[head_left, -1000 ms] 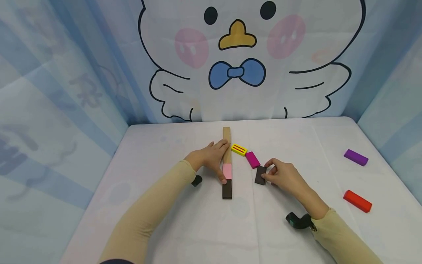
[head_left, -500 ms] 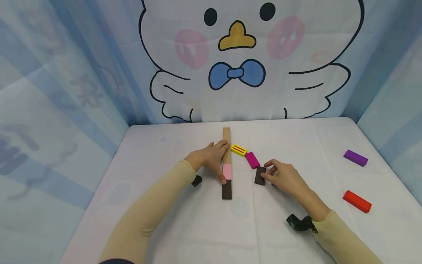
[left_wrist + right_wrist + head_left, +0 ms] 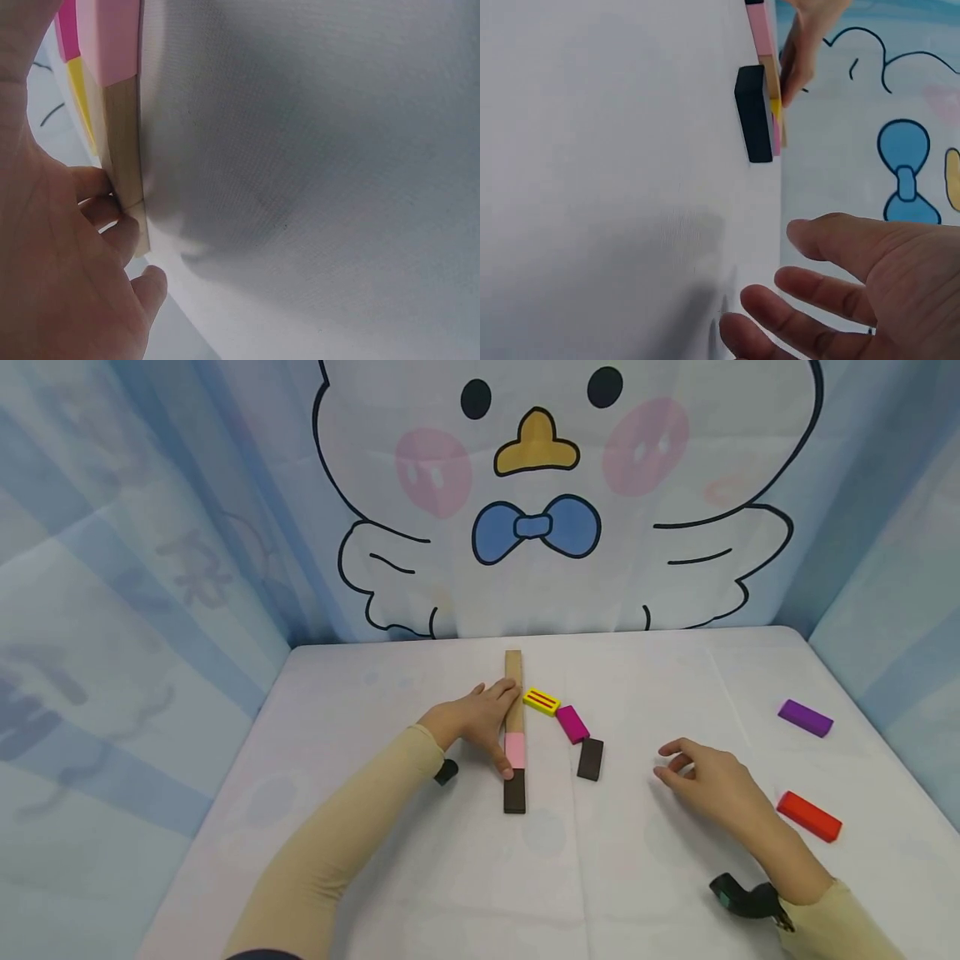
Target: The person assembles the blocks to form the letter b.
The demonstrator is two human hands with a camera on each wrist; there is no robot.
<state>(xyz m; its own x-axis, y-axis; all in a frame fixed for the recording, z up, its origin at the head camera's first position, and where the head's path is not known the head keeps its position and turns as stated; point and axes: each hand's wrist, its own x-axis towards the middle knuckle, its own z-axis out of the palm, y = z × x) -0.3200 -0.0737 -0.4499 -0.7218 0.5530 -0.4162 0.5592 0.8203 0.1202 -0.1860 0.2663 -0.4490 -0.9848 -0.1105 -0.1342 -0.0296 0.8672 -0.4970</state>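
A straight row of blocks runs away from me mid-table: a dark brown block (image 3: 514, 795) nearest, then a pink block (image 3: 515, 750), then bare wooden blocks (image 3: 513, 665). My left hand (image 3: 477, 717) rests on this row, thumb by the pink and brown blocks, fingertips on the wood. From the row's right side a slanting chain leads off: a yellow block (image 3: 542, 702) with red stripes, a magenta block (image 3: 573, 724) and a second dark block (image 3: 590, 759). To the right of that dark block, my right hand (image 3: 708, 781) hovers with relaxed fingers and nothing in them.
On the right side of the table (image 3: 450, 885) lie a purple block (image 3: 806, 718) and a red block (image 3: 810, 816). A curtain (image 3: 536, 597) with a cartoon bird hangs behind the table's far edge. Small black cameras (image 3: 746, 897) sit at the wrists.
My right hand has let go of the dark block at the chain's end and moved right, towards me. That block stays where it was. The left hand has kept its place.
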